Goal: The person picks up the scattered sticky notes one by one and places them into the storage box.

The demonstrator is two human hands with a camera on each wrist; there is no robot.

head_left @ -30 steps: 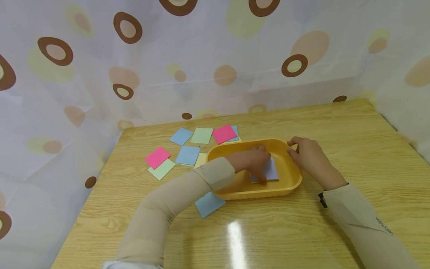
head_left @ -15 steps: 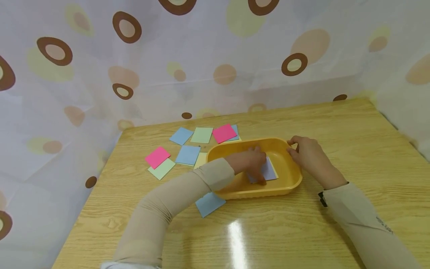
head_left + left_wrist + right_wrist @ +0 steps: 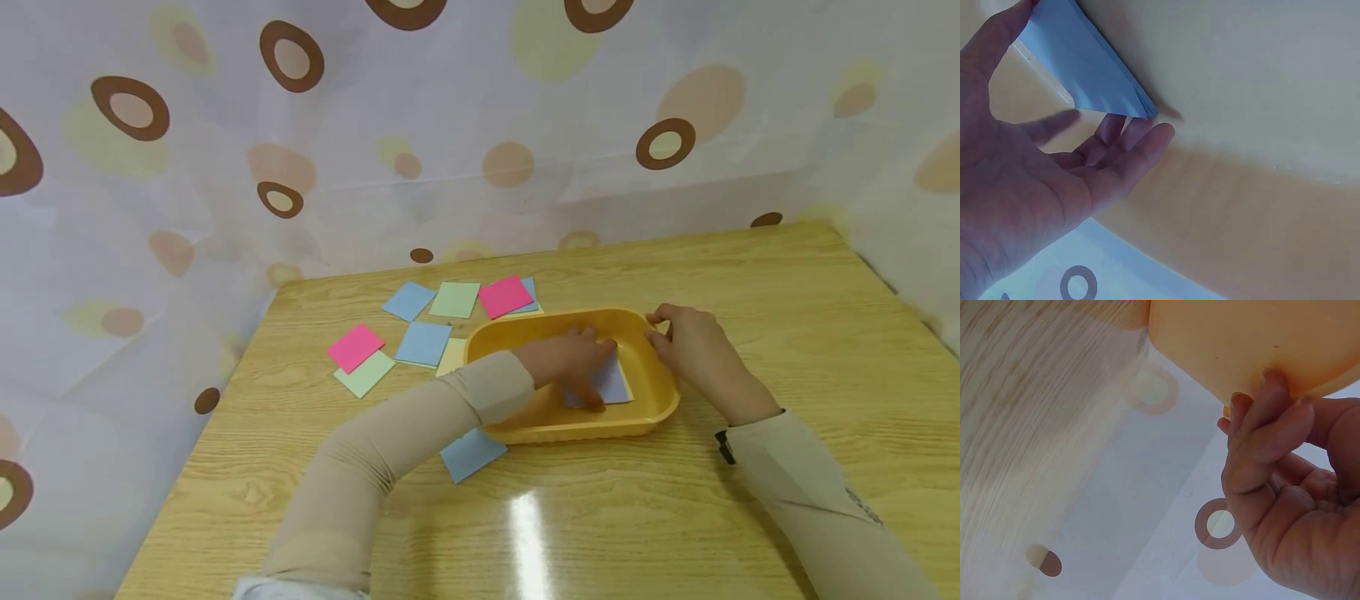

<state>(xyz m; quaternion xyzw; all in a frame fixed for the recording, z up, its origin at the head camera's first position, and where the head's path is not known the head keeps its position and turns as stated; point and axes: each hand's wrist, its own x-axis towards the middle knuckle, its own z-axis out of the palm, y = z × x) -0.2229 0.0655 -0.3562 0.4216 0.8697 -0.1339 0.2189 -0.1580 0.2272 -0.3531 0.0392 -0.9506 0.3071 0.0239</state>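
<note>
A yellow-orange oblong plastic basin (image 3: 654,387) stands on the wooden table. Inside it, my left hand (image 3: 576,364) spans a small stack of lavender sticky notes (image 3: 615,385), thumb at the near side and fingers at the far side. In the left wrist view the stack (image 3: 1079,56) looks blue, with its layered edges between the thumb and the fingertips. A thin pale-yellow strip shows along the stack's right edge in the head view. My right hand (image 3: 695,357) pinches the basin's right rim; the right wrist view shows its fingertips against the outer wall (image 3: 1222,337).
Left of the basin lie pink (image 3: 356,348), green (image 3: 454,300) and blue (image 3: 423,343) sticky notes, some overlapping. Another pink note (image 3: 506,297) lies behind the basin, and a blue one (image 3: 472,455) by its near left corner. A patterned curtain (image 3: 450,125) closes off the back.
My left hand shifted slightly left over the stack, then back right, with the lavender notes sliding a little across the basin floor. The right hand keeps its hold on the rim.
</note>
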